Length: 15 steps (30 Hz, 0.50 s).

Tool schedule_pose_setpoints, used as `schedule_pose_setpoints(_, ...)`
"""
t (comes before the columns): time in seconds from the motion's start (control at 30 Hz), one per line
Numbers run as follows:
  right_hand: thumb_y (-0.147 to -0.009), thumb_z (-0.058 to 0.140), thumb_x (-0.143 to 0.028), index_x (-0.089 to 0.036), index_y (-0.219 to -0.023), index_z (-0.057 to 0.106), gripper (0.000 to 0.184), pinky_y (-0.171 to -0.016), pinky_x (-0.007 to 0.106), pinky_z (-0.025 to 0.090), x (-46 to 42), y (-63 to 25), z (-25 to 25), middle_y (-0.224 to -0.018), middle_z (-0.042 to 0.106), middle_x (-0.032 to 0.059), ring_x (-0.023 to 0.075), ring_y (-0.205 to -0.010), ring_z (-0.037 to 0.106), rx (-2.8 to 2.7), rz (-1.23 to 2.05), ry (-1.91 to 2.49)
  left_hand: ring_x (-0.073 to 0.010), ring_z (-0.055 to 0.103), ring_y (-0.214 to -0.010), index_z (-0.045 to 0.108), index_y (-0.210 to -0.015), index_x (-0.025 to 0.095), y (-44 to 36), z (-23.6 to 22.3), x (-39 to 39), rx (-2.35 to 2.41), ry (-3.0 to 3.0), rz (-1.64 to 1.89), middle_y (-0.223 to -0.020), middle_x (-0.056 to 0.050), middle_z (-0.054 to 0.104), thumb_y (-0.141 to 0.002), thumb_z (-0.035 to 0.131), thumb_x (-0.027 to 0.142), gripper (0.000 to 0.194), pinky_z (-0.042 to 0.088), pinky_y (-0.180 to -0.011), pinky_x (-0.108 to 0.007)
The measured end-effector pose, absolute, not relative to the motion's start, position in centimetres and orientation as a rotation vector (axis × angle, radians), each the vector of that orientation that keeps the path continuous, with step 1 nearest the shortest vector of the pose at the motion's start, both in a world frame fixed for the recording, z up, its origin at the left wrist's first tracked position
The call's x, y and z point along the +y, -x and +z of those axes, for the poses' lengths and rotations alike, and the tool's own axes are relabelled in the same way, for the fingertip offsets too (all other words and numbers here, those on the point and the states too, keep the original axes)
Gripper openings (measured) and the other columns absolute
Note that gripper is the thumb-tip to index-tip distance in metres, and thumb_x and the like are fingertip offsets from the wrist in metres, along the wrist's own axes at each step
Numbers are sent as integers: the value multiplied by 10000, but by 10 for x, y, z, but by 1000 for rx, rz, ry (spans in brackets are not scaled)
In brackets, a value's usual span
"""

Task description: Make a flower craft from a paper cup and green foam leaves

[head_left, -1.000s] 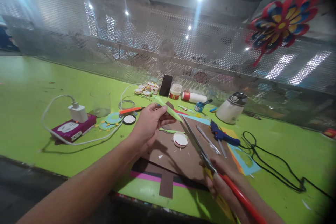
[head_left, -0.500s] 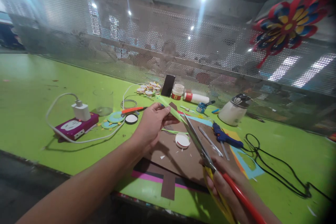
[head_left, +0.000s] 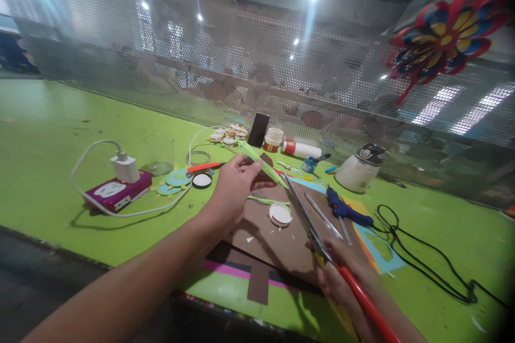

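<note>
Between thumb and fingers, my left hand (head_left: 237, 185) pinches a light green paper strip (head_left: 271, 172) above the brown board. My right hand (head_left: 341, 273) is closed round the red and yellow handles of a pair of scissors (head_left: 306, 220). The blades point up and forward, with their tips close to the strip's lower right end; whether they touch it I cannot tell. Below the hands, a round white lid (head_left: 280, 215) lies on the brown board (head_left: 261, 246), with small white paper scraps around it.
At right lie a blue glue gun (head_left: 348, 209) with a black cord and a white kettle-like container (head_left: 361, 169). A phone (head_left: 258, 129) leans near paper cups (head_left: 273, 140). At left are a purple power socket (head_left: 116, 191), a clear glass (head_left: 158, 155) and an orange cutter (head_left: 204, 168).
The view has shifted slightly, moving the table items a little to the right in the picture. Both hands keep their holds; the strip has tilted slightly near the scissor tips.
</note>
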State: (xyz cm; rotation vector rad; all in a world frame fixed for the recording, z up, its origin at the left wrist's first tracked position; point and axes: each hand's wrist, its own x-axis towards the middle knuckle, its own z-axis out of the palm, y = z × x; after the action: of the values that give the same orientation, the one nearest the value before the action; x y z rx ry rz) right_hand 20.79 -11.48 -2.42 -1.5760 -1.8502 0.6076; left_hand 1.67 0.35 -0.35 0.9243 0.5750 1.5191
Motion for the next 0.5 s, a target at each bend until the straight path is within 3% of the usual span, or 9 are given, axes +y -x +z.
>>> schedule_pose_setpoints(0.33, -896, 376, -622, -229, -1025, 630, 486, -591, 275, 468, -113, -207, -33, -760, 676, 41, 197, -694, 640, -1896, 432, 1582, -183, 704, -666, 528, -818, 131, -17, -3, 2, 563, -928, 1531, -728, -50, 693, -806, 618, 136, 91, 589, -716, -380)
schedule_pose_setpoints(0.5, -879, 405, -613, -242, -1017, 648, 464, -711, 307, 500, -113, -206, -34, -703, 673, 37, 245, -823, 665, -1880, 348, 1604, -176, 701, -665, 523, -804, 133, -17, -3, 2, 567, -931, 1538, -713, -43, 690, -812, 610, 132, 87, 587, -722, -375)
